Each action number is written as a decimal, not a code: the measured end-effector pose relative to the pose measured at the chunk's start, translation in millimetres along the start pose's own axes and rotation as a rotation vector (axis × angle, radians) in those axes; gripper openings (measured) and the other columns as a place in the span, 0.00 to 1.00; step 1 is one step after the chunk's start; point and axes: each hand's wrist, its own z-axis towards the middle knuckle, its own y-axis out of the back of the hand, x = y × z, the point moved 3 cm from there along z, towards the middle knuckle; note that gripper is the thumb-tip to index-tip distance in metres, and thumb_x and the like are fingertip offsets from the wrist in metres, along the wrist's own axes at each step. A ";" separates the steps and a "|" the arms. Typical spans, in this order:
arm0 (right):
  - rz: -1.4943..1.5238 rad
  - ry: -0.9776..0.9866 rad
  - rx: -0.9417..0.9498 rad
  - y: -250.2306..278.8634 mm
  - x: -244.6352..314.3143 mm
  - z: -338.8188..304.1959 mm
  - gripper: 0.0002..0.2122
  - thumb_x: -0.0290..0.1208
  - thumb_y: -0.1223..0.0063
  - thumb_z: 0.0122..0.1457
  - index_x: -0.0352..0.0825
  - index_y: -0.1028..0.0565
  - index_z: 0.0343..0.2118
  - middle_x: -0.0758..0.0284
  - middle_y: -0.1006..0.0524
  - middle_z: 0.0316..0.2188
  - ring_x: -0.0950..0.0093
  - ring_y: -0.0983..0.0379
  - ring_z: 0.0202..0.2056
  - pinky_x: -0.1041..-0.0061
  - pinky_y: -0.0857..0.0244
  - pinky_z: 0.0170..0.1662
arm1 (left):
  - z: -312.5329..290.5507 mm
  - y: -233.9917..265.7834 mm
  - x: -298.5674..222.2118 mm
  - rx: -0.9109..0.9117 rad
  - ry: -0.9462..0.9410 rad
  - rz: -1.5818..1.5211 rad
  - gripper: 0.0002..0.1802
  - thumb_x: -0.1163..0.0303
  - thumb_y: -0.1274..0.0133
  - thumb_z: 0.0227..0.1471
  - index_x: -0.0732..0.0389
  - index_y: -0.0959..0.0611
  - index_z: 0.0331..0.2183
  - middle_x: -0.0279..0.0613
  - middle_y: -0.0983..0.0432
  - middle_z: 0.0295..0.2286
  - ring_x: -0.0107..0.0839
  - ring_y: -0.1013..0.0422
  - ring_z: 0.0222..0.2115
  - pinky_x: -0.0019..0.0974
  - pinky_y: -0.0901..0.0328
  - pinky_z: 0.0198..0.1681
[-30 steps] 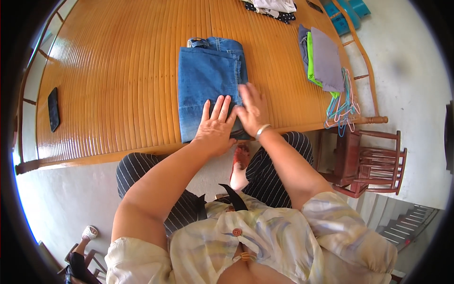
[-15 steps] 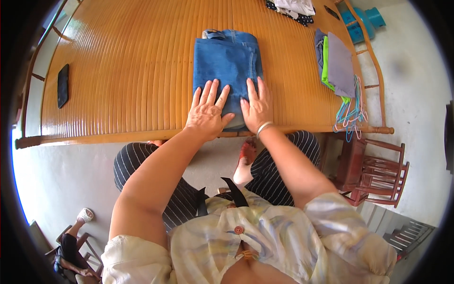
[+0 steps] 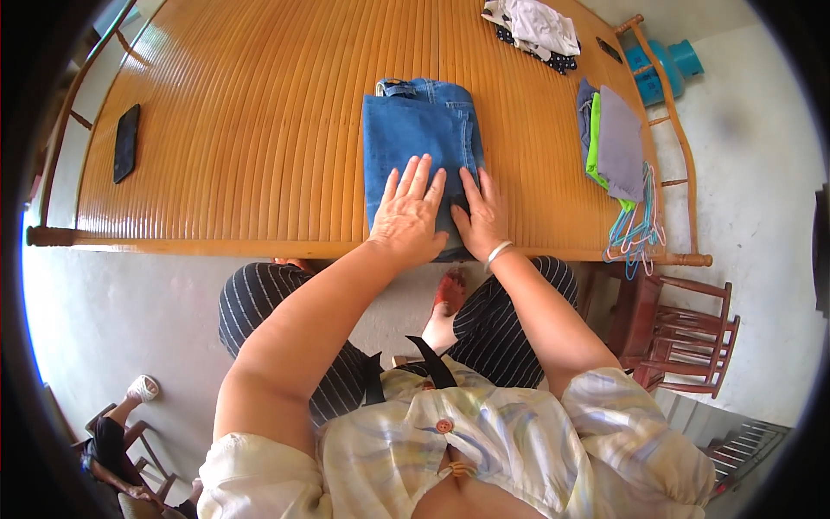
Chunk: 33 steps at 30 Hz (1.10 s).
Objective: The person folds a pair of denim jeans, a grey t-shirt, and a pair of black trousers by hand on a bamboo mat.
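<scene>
A pair of blue jeans, folded into a rectangle, lies at the near edge of the bamboo-slat bed. The waistband and a pocket show at its far end. My left hand rests flat on the lower left of the denim with fingers stretched out. On the lower right side, my right hand lies with fingers extended along the edge and a white bangle on its wrist. Neither hand grips the cloth. The near end of the jeans is partly hidden under my hands.
On the right lie folded grey and green clothes beside several plastic hangers. White and dotted garments sit farther back. A black phone is at left. A wooden chair stands right; a seated person is lower left.
The view has shifted slightly, so the bed and jeans sit a little lower. Both hands stay flat on the denim; the left has moved slightly closer to the right.
</scene>
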 end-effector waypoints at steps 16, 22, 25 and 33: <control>0.058 0.345 0.430 -28.1 16.1 122.6 0.28 0.43 0.52 0.56 0.43 0.42 0.59 0.61 0.48 0.62 0.59 0.56 0.63 0.54 0.66 0.63 | 20.7 -20.2 -0.6 0.251 0.049 0.052 0.42 0.50 0.51 0.49 0.51 0.48 0.61 0.56 0.61 0.60 0.51 0.70 0.62 0.63 0.70 0.59; 0.082 0.611 0.320 -28.2 61.1 143.3 0.29 0.44 0.55 0.58 0.38 0.45 0.60 0.61 0.48 0.62 0.63 0.56 0.63 0.57 0.65 0.64 | 16.3 -21.8 -1.4 0.317 0.027 0.040 0.42 0.50 0.51 0.49 0.51 0.47 0.61 0.53 0.62 0.61 0.49 0.68 0.63 0.63 0.71 0.59; -0.144 0.639 0.379 -54.7 54.5 152.4 0.32 0.50 0.60 0.59 0.37 0.49 0.61 0.63 0.52 0.64 0.67 0.59 0.64 0.60 0.68 0.65 | 22.8 -17.5 -8.5 0.309 0.000 0.038 0.43 0.50 0.51 0.49 0.51 0.49 0.61 0.52 0.62 0.61 0.49 0.68 0.62 0.62 0.71 0.59; -0.165 0.442 0.558 -40.4 87.8 162.6 0.33 0.52 0.61 0.58 0.36 0.50 0.61 0.62 0.54 0.64 0.66 0.61 0.65 0.57 0.69 0.64 | 15.5 -17.8 -0.8 0.310 -0.003 0.033 0.42 0.50 0.51 0.49 0.52 0.47 0.61 0.54 0.62 0.61 0.51 0.68 0.62 0.62 0.70 0.60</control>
